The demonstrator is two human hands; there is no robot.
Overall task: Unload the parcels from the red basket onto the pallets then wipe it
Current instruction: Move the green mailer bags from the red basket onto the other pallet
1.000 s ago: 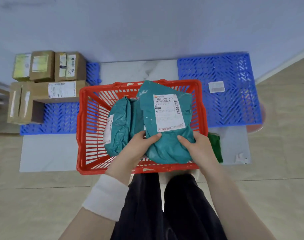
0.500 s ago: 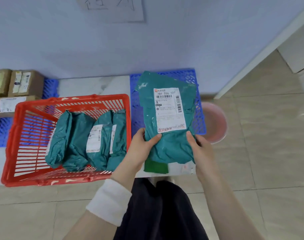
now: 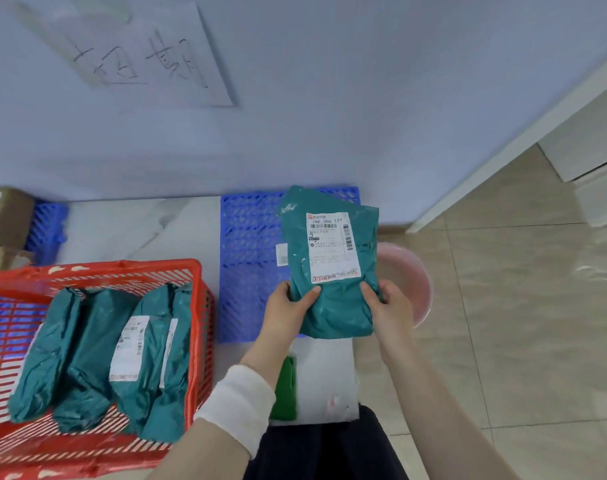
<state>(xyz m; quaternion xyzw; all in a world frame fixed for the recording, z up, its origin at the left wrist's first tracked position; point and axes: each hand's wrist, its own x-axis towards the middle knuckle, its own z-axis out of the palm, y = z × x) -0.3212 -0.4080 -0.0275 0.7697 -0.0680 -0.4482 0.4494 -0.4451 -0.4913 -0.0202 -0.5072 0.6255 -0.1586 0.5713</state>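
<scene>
Teal parcel [image 3: 329, 271], white shipping label facing up: held over the right edge of the blue pallet [image 3: 250, 271]; contact with the pallet cannot be judged.
Left hand [image 3: 288, 313] and right hand [image 3: 388, 306]: each grasps one side of the parcel's lower end, thumb on top, fingers curled behind the bag and mostly hidden.
Red basket [image 3: 199, 306]: on the floor left of the pallet, cut off at the left and bottom of the view. It holds several teal parcels [image 3: 87, 351] side by side.
Pink basin [image 3: 418, 282]: off the pallet's right edge, largely hidden by parcel and right hand.
Green cloth [image 3: 286, 389]: by the pallet's near edge, partly under the left forearm.
Cardboard boxes [image 3: 4, 216]: far left, cut off.
Paper sheet [image 3: 139, 53] on the wall: handwriting blurred.
</scene>
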